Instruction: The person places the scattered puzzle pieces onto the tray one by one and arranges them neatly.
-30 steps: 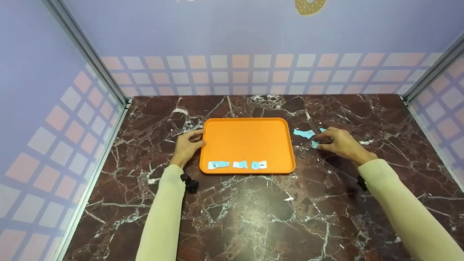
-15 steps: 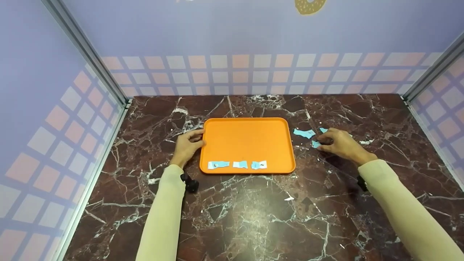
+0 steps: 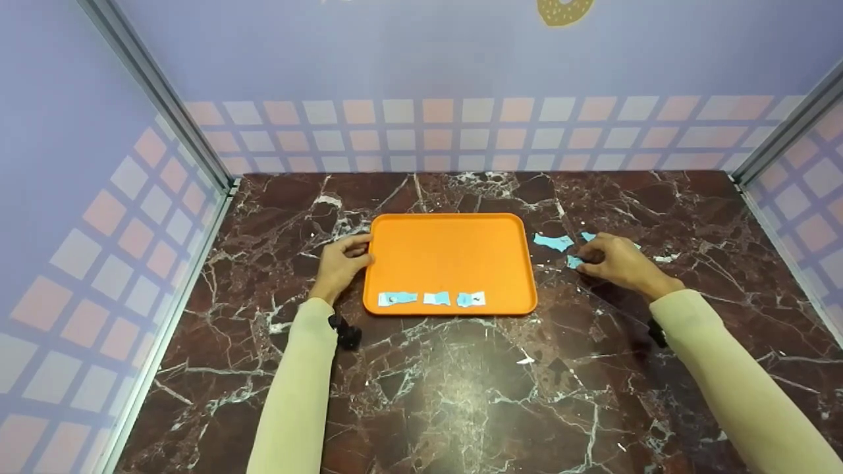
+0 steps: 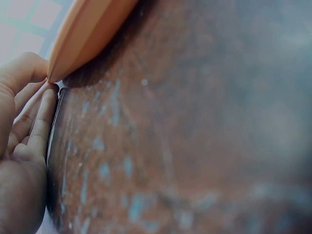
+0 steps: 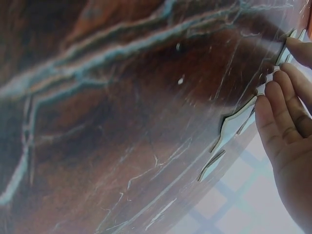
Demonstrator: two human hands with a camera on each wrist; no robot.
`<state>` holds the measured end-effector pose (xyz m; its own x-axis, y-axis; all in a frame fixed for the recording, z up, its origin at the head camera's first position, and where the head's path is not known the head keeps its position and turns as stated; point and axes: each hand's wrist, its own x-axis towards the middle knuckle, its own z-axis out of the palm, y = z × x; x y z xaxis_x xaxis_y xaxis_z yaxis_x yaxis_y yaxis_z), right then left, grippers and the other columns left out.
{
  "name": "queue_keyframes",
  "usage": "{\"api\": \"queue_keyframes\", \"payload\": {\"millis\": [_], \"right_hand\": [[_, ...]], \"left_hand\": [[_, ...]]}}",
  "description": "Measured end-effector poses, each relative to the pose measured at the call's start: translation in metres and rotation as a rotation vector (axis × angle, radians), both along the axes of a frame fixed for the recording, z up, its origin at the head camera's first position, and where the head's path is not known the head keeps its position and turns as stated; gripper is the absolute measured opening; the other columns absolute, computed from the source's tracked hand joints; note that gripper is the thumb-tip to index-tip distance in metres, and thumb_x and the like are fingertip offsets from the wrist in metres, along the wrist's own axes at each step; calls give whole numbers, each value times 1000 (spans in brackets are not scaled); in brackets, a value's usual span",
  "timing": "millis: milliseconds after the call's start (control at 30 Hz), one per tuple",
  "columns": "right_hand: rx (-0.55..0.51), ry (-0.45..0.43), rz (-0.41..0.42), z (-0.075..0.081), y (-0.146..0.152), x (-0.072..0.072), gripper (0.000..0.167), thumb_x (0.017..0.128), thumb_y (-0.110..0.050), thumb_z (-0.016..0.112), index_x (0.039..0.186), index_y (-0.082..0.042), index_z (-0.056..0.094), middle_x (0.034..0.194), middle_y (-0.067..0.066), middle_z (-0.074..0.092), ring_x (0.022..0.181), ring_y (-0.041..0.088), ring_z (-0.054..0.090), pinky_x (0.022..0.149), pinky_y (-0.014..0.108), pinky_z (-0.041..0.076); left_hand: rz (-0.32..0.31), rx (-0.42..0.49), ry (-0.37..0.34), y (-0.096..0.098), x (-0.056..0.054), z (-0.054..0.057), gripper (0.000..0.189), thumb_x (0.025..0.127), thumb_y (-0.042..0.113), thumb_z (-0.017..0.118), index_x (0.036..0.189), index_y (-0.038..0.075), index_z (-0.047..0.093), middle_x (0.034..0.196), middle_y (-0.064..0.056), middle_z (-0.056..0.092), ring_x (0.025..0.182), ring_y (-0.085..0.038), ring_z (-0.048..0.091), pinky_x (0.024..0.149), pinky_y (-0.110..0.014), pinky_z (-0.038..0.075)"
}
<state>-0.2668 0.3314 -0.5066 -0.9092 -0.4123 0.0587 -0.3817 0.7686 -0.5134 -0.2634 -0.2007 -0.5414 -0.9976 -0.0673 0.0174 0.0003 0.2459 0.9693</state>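
Note:
My left hand holds the left rim of an orange tray, thumb on the edge in the left wrist view and fingers beside it. Three blue-and-white card pieces with ragged edges lie in a row along the tray's near side: a longer one, a middle one and a right one. To the right of the tray, my right hand pinches a small light-blue card piece between thumb and fingers, low at the table. In the right wrist view its fingertips overlap further ragged pieces.
Another light-blue piece lies between tray and right hand, and one more shows just behind the fingers. A white scrap sits on the dark marbled table. Tiled-pattern walls stand at the back and sides.
My right hand has shifted very slightly right and its small blue piece shows a little more. The left hand and tray stay put.

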Motion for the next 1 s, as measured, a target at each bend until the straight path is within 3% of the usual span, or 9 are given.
{"api": "queue_keyframes", "payload": {"millis": [500,1000], "right_hand": [[-48,-1,-30,1,-2,2,23,90,-5,84,106,6,72,102,17,67,91,33,68,81,43,59],[-86,136,44,12,-27,9,21,85,-4,87,101,1,74,96,10,66,85,27,66,75,35,56]], "left_hand": [[-10,2,-1,1,3,4,43,89,-9,74,131,-6,72,133,-23,69,120,-35,65,100,-29,54],[-3,-10,-6,0,1,0,43,89,-9,74,132,-3,73,131,-21,70,120,-34,65,101,-32,54]]}}
